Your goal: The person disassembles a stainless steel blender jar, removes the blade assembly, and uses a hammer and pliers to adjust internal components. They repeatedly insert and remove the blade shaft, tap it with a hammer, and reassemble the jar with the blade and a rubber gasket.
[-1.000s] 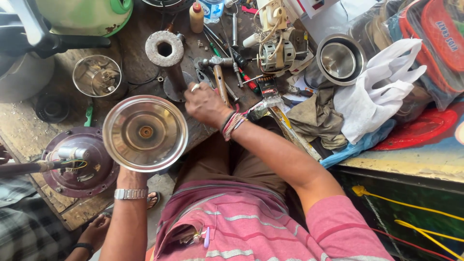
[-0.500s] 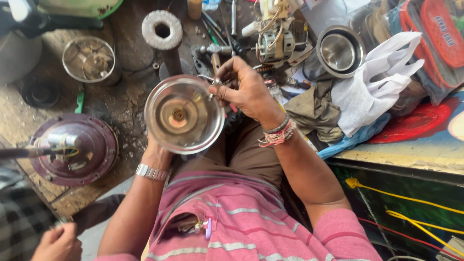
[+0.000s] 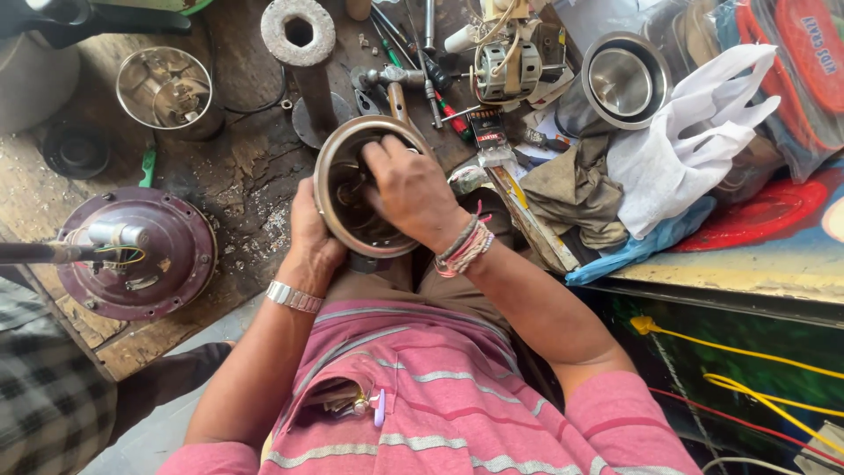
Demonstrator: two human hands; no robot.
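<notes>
A round metal fan cover (image 3: 338,189), bowl-shaped with its hollow side up, rests over my lap at the bench edge. My left hand (image 3: 309,239) grips its lower left rim; a metal watch sits on that wrist. My right hand (image 3: 411,189) reaches into the hollow, fingers bent down on the inside; whether they hold a small tool I cannot see. Thread bands circle my right wrist.
A maroon fan motor housing (image 3: 132,255) with wires lies at left. A metal cup of parts (image 3: 167,88), a ring-topped stand (image 3: 299,35), screwdrivers (image 3: 440,84), a wound motor (image 3: 510,66), a steel bowl (image 3: 624,84), rags and a white bag (image 3: 677,149) crowd the bench.
The cover has come closer to my body and tilted hollow side up. My right hand moved from the tools on the bench into the cover.
</notes>
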